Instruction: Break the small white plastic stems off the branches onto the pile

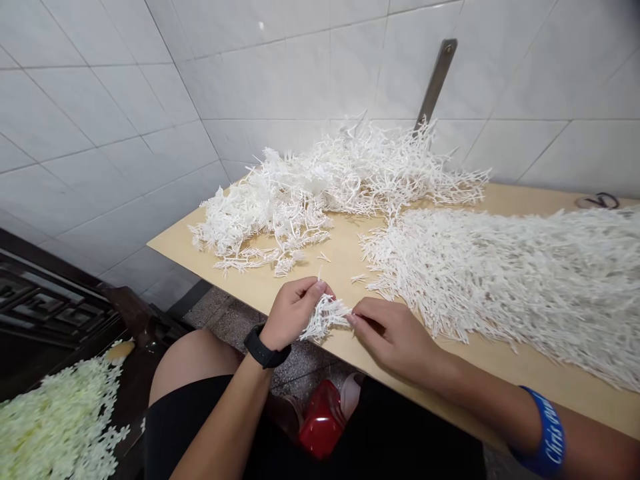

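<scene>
Near the front edge of the table, a small white branched plastic sprig bunch (326, 316) is between my two hands. My left hand (295, 308), with a black watch on its wrist, is closed, thumb and fingers pinching the bunch's left side. From the right, my right hand (393, 333) pinches the bunch's other end between thumb and forefinger. A blue wristband circles my right forearm. Behind my hands lies a tangled heap of white branched sprigs (345, 170). To the right, a flat pile of white strands (510, 267) spreads over the table.
The tan tabletop (200, 237) meets a tiled wall, where a metal bracket (436, 83) leans. A dark loop (599, 201) lies at the back right. Pale green-white plastic flowers (65, 417) are heaped at lower left on dark furniture. Below the table is a red object (321, 420).
</scene>
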Tool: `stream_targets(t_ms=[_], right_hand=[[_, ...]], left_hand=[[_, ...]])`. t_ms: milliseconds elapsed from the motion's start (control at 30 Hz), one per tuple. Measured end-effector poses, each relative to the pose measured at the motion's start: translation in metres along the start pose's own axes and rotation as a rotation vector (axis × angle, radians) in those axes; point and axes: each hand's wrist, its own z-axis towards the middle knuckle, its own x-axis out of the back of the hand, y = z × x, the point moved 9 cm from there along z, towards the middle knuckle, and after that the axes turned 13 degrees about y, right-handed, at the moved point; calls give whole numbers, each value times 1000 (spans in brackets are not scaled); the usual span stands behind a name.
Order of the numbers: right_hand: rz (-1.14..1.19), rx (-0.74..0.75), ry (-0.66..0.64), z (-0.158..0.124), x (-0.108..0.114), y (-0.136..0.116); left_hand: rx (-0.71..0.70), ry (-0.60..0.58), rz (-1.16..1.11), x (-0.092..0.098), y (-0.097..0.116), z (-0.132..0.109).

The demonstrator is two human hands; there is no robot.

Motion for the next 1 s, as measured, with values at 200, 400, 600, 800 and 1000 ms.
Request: stream_targets(t_ms=[200,400,600,800,1000], right_hand=[[-48,101,109,-5,14,-7],[-327,85,359,9,39,17],[-104,102,165,9,17,-4],[-203,142,24,10,-5,-7],[-228,186,52,5,-2,-14]], left_hand=[[59,304,-99,28,-19,10],[22,167,-120,15,-8,4],[25,22,-131,1,0,-3],[-28,-36,-43,-13,9,-6],[-43,140,62,-3,2,0]])
